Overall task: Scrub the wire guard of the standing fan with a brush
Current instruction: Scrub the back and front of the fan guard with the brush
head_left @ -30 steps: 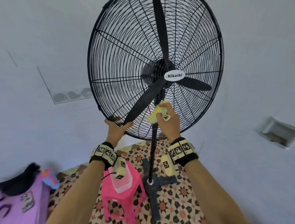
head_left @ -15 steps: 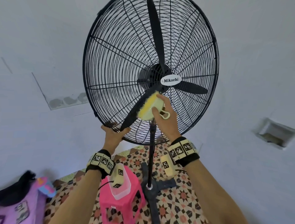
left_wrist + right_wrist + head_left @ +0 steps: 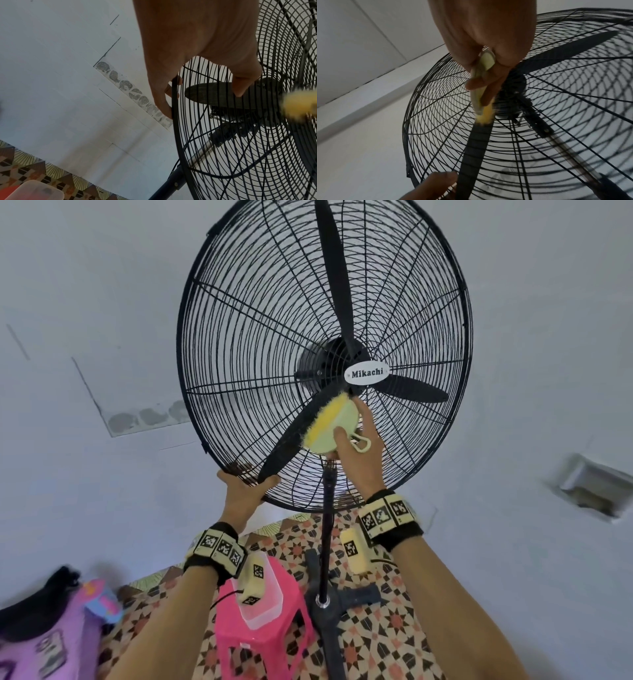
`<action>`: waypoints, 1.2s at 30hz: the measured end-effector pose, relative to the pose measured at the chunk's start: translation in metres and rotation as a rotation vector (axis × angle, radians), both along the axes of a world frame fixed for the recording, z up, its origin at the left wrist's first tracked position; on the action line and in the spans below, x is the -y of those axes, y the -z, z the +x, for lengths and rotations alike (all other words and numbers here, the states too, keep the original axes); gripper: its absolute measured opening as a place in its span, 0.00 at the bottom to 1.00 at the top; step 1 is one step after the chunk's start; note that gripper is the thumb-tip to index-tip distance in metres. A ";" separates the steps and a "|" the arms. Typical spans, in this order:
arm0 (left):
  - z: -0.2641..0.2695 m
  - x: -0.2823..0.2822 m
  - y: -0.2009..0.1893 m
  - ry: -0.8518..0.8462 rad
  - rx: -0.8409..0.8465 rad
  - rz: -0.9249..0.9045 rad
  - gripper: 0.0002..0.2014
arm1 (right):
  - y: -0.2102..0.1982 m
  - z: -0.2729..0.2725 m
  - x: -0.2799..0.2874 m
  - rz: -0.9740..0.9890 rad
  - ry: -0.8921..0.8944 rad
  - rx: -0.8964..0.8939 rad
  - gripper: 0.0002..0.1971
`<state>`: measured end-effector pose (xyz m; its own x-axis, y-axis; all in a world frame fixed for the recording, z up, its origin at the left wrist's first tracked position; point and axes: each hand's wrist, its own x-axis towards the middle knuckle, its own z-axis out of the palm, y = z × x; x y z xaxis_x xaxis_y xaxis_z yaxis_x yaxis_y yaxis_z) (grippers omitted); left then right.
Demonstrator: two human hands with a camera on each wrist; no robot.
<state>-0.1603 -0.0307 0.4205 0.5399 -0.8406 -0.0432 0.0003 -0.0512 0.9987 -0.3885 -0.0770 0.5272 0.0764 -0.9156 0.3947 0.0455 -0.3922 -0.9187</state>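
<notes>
A black standing fan fills the head view, its round wire guard (image 3: 239, 337) tilted toward me, with a white "Mikachi" badge (image 3: 366, 373) at the hub. My right hand (image 3: 356, 446) grips a pale green brush with yellow bristles (image 3: 330, 426) and presses the bristles against the guard just below the hub. In the right wrist view the brush (image 3: 483, 108) lies on the wires over a dark blade. My left hand (image 3: 245, 486) holds the guard's lower left rim (image 3: 174, 97), fingers curled round it and thumb on the front wires.
The fan's pole (image 3: 325, 542) runs down to a dark cross base (image 3: 329, 601) on a patterned floor. A pink stool (image 3: 263, 638) with a clear tub (image 3: 262, 607) on it stands left of the base. Purple and black items (image 3: 37, 638) lie at the lower left. Grey walls surround.
My right hand has carried the brush up the guard, from near the bottom rim to just under the hub. The left hand has kept its hold on the lower rim.
</notes>
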 end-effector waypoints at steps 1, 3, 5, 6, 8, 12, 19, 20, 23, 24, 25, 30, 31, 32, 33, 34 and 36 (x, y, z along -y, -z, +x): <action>0.000 0.000 -0.001 0.002 -0.004 -0.001 0.68 | 0.003 0.000 0.001 0.046 0.048 0.013 0.30; 0.001 0.002 -0.002 -0.001 0.010 -0.023 0.60 | 0.009 -0.002 0.005 0.084 0.139 -0.018 0.31; -0.001 0.001 -0.004 0.014 0.022 -0.038 0.58 | 0.004 -0.005 0.005 0.059 0.148 -0.070 0.31; -0.001 0.000 -0.004 0.014 0.030 -0.037 0.60 | 0.000 -0.005 0.006 0.047 0.135 -0.057 0.30; -0.003 -0.004 -0.005 0.010 0.031 -0.029 0.65 | -0.009 -0.006 0.007 0.022 0.067 0.033 0.28; -0.001 -0.004 -0.003 0.013 0.011 -0.033 0.60 | -0.012 -0.007 0.013 0.034 0.049 0.080 0.28; -0.003 -0.002 0.001 0.016 0.040 -0.040 0.60 | -0.019 -0.025 0.024 0.069 0.108 0.067 0.29; -0.003 -0.002 0.003 0.013 0.053 -0.042 0.56 | -0.023 -0.024 0.024 0.046 0.081 0.094 0.28; 0.002 0.000 0.007 0.014 0.062 -0.032 0.54 | -0.028 -0.020 0.027 -0.024 0.037 0.095 0.28; 0.003 0.000 0.004 0.017 0.057 -0.031 0.58 | -0.025 -0.019 0.028 -0.018 0.055 0.090 0.28; 0.005 0.001 0.004 0.013 0.056 -0.030 0.61 | -0.023 -0.017 0.027 -0.002 0.098 0.083 0.28; 0.000 0.005 0.004 0.003 0.064 -0.023 0.57 | -0.028 -0.018 0.030 0.003 0.139 0.076 0.27; 0.000 0.006 0.008 -0.007 0.070 -0.020 0.55 | -0.033 -0.017 0.031 -0.013 0.105 0.082 0.28; -0.001 0.005 0.010 -0.011 0.072 -0.034 0.53 | -0.037 -0.014 0.032 -0.043 0.073 0.088 0.28; 0.001 0.006 0.011 -0.008 0.072 -0.034 0.52 | -0.039 -0.012 0.032 -0.072 0.054 0.078 0.28; 0.002 0.005 0.010 0.001 0.064 -0.037 0.52 | -0.038 -0.010 0.032 -0.080 0.063 0.068 0.28; 0.007 0.005 0.009 0.018 0.058 -0.026 0.58 | -0.032 -0.010 0.033 -0.025 0.133 0.068 0.29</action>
<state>-0.1535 -0.0357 0.4111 0.5256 -0.8507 0.0095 -0.0584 -0.0249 0.9980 -0.3986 -0.1096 0.5588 -0.0724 -0.9059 0.4173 0.0538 -0.4214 -0.9053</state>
